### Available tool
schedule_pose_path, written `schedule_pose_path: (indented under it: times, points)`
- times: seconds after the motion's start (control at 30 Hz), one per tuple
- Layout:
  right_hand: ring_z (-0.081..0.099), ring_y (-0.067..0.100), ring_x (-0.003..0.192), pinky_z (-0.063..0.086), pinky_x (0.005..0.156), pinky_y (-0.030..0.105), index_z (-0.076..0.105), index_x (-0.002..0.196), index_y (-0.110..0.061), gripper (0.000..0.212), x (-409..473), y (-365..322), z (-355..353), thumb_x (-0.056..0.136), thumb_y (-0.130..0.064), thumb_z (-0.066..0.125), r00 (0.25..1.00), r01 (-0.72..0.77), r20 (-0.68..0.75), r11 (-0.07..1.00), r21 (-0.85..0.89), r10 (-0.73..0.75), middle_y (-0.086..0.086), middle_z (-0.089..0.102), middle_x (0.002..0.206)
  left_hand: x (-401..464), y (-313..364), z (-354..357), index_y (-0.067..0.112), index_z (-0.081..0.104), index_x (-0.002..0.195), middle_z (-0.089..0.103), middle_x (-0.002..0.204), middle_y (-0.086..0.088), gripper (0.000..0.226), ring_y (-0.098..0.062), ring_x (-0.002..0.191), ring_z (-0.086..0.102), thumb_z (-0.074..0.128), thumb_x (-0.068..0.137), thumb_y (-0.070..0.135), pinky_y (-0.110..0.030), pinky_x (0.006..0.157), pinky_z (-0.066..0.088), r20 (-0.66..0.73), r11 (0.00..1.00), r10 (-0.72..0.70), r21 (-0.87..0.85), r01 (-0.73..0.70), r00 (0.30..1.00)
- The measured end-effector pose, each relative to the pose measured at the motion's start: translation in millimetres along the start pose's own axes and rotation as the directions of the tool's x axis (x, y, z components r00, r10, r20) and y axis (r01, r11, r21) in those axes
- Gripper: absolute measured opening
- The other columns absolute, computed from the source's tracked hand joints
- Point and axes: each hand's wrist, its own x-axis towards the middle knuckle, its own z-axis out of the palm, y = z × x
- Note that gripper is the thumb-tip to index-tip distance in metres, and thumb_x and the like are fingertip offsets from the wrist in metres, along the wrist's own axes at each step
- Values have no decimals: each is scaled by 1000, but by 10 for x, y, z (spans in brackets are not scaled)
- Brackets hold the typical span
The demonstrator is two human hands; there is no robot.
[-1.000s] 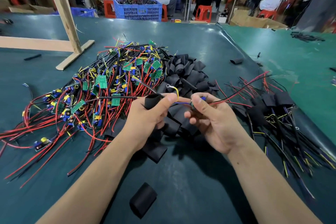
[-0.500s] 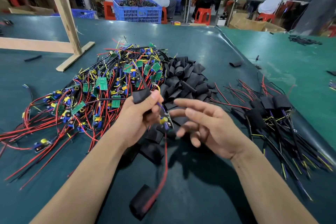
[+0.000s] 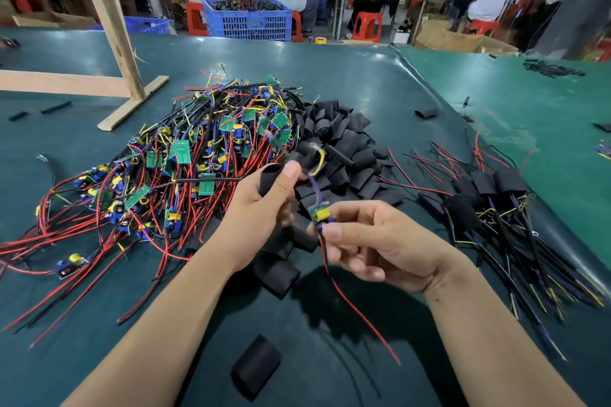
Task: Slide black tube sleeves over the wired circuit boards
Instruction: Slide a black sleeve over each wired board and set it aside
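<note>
My left hand (image 3: 261,208) pinches a black tube sleeve (image 3: 269,177) between thumb and fingers, with a purple and a yellow wire coming out past the thumb. Those wires lead down to a small circuit board (image 3: 319,214) with a yellow part, which my right hand (image 3: 373,241) grips at its lower end between thumb and forefinger. The board is outside the sleeve. Its red and black wires (image 3: 357,307) hang down toward me. A pile of bare wired boards (image 3: 185,168) lies left, loose black sleeves (image 3: 340,142) lie behind my hands, and sleeved boards (image 3: 486,205) lie right.
One loose sleeve (image 3: 256,365) lies on the dark green table mat (image 3: 99,324) close to me, another (image 3: 426,113) far right. A wooden stand (image 3: 112,43) rises at the back left. Beyond the table edge are a blue crate (image 3: 248,21), red stools and seated people.
My right hand, open half a second ago, has closed on the lower end of the circuit board. The board's red wire has swung from near my left arm to below my right hand.
</note>
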Motion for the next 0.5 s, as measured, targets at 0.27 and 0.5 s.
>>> schedule_pose_path:
  times: [0.27,0.5]
  points:
    - [66,16,59,50,50,19,61,93,-11,15,9,-116,-119,78,-15,65,788,447,-506,891,77,-351,14,74,86,-37,-34,-26,14,49,105,44,67,9,13,-9,52,31,41,102,25,-25,55,29,99,995,-18,97,9,995]
    - [69,17,66,55,63,20,62,102,-6,21,49,-100,-141,85,6,60,633,589,-645,807,41,-429,10,74,82,-129,23,-128,26,50,112,41,68,-8,30,-23,62,39,40,96,49,-39,61,36,212,792,140,562,-238,967]
